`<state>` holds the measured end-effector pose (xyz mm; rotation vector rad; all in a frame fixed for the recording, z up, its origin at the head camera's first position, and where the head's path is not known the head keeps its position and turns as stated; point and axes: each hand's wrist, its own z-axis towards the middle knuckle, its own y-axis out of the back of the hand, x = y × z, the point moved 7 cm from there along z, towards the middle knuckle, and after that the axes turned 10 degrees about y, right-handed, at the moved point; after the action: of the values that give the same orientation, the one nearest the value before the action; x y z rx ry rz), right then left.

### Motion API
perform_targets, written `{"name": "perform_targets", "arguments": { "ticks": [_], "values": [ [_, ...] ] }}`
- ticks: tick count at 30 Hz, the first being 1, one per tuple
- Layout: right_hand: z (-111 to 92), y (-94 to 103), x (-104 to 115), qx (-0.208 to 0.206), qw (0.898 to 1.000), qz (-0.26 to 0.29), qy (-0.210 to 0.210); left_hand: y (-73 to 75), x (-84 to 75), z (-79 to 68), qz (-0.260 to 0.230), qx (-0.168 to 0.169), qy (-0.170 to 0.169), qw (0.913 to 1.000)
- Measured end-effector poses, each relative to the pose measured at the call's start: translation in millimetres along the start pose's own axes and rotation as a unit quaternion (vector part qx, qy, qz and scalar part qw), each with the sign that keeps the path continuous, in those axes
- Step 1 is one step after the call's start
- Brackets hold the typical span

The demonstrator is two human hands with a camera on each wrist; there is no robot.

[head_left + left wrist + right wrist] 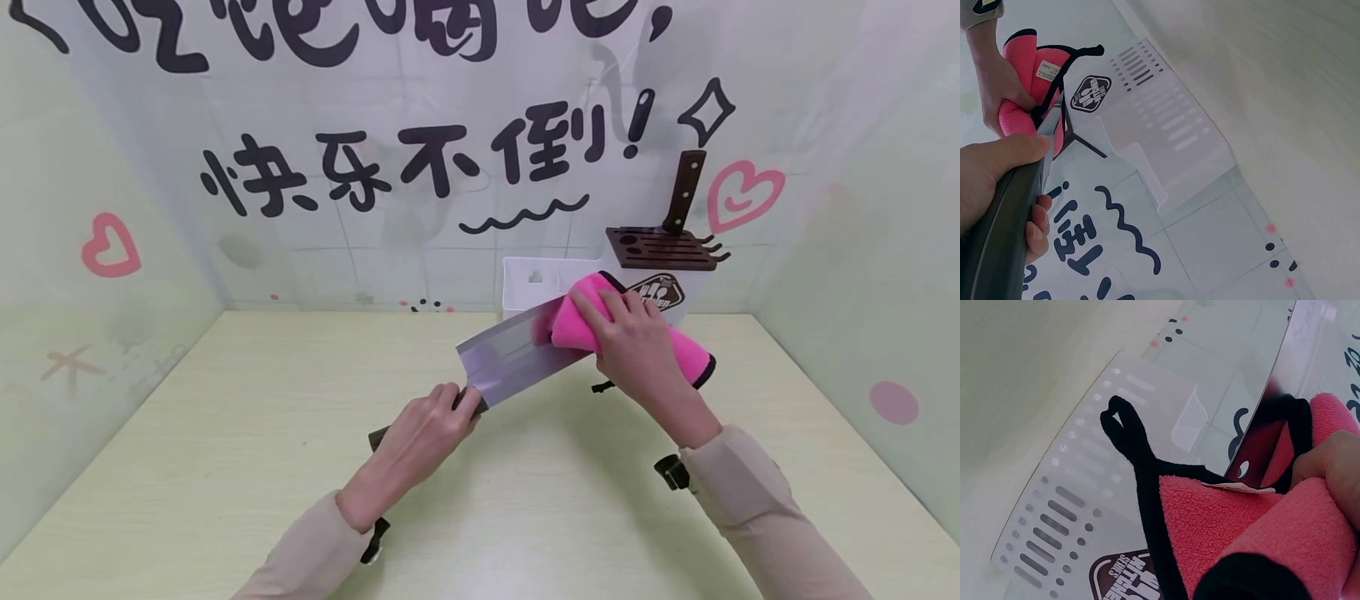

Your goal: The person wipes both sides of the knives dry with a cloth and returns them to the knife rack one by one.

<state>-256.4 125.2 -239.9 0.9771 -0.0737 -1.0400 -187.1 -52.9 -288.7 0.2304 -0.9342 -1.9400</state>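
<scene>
My left hand (429, 425) curls round the cleaver's handle (999, 231) while my right hand (637, 343) grips a pink cloth (577, 323) against the blade (517, 354).

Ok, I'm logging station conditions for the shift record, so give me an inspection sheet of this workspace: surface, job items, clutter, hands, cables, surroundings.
Surface: pale wood-grain tabletop, under both hands.
Job items: broad rectangular metal cleaver, tilted; fluffy pink cloth with black edging, against the blade's far end.
Clutter: white perforated rack with brown slotted top, a brown riveted handle standing up from it.
Hands: left hand grips the cleaver's dark handle; right hand grips the cloth.
Cables: nothing seen.
Surroundings: pale wall covering with black lettering and pink hearts.
</scene>
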Motion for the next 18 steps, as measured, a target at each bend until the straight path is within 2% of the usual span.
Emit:
{"name": "perform_targets", "arguments": {
  "ticks": [9, 18],
  "values": [
    [0, 2.0, 3, -0.004, 1.000, -0.020, 0.007, 0.3, 1.6, 0.8, 0.003, -0.004, 0.005, 1.0000],
    [7, 5.7, 18, -0.013, 0.998, -0.043, 0.042, 0.0, 0.9, 1.7, 0.000, -0.003, 0.005, 1.0000]
  ]
}}
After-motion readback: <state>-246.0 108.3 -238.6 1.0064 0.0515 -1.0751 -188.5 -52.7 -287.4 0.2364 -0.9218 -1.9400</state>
